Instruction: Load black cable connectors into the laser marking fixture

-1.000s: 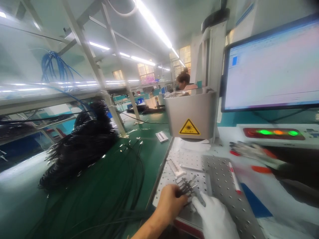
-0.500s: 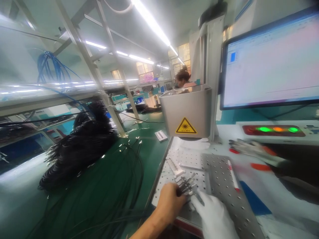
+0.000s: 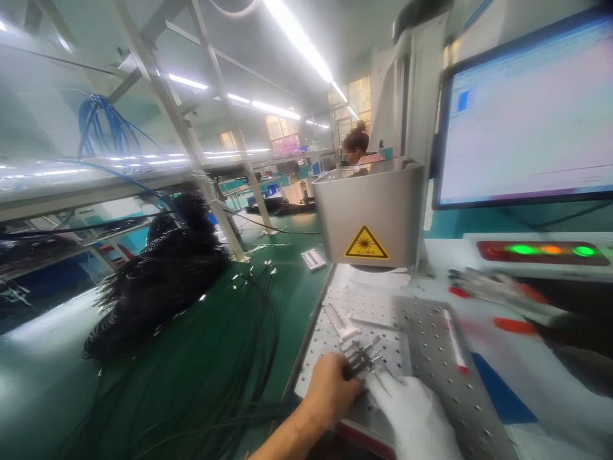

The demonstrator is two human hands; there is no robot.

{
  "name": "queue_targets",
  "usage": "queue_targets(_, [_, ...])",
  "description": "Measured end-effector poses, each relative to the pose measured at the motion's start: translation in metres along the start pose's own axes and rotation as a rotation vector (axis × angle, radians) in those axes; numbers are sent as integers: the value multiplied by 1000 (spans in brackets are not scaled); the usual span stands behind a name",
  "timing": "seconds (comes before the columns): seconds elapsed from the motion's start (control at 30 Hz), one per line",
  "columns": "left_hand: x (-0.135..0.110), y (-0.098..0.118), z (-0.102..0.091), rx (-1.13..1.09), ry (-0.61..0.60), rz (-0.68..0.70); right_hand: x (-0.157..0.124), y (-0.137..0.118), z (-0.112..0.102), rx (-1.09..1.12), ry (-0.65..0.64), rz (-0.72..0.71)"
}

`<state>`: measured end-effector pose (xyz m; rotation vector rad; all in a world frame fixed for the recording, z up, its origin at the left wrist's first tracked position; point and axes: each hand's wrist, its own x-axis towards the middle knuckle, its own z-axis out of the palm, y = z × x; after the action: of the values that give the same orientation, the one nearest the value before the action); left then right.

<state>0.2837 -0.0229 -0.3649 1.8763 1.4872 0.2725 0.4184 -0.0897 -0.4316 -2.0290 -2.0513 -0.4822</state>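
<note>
My bare left hand (image 3: 332, 386) is closed around several cable ends, and their metal connectors (image 3: 364, 355) fan out past its fingers. My right hand (image 3: 409, 409), in a white glove, has its fingertips drawn together at the near side of these connectors; exactly which one it pinches is hidden. Both hands are low over a perforated metal plate (image 3: 424, 348). Just beyond the connectors lies a pale slotted fixture (image 3: 341, 322) on the plate. Above the plate's far end hangs a grey machine head (image 3: 373, 204) with a yellow laser warning label.
A heap of black cables (image 3: 158, 275) lies on the green table (image 3: 287, 306) at left, with loose cables nearer me. A red-and-white marker (image 3: 454, 342), work gloves (image 3: 507, 295) and a monitor (image 3: 527, 115) are at right. A person (image 3: 357, 147) sits behind the machine.
My right fingers, spread a moment ago, have come together against the connectors. My left hand keeps its hold. The whole view has shifted slightly.
</note>
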Motion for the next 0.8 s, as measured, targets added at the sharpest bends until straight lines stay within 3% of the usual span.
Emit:
queue_targets(0.13, [1, 3, 1, 69, 8, -8, 4, -3, -1, 18, -1, 24])
queue_targets(0.33, [1, 1, 2, 80, 25, 70, 5, -10, 2, 166, -148, 195])
queue_targets(0.5, [1, -10, -13, -88, 28, 99, 10, -12, 17, 280, -209, 501])
queue_targets(0.6, [2, -17, -20, -224, 23, 87, 9, -13, 22, 291, -188, 533])
queue_targets(0.8, [1, -24, -22, -261, 65, 81, 5, -14, 24, 191, -138, 457])
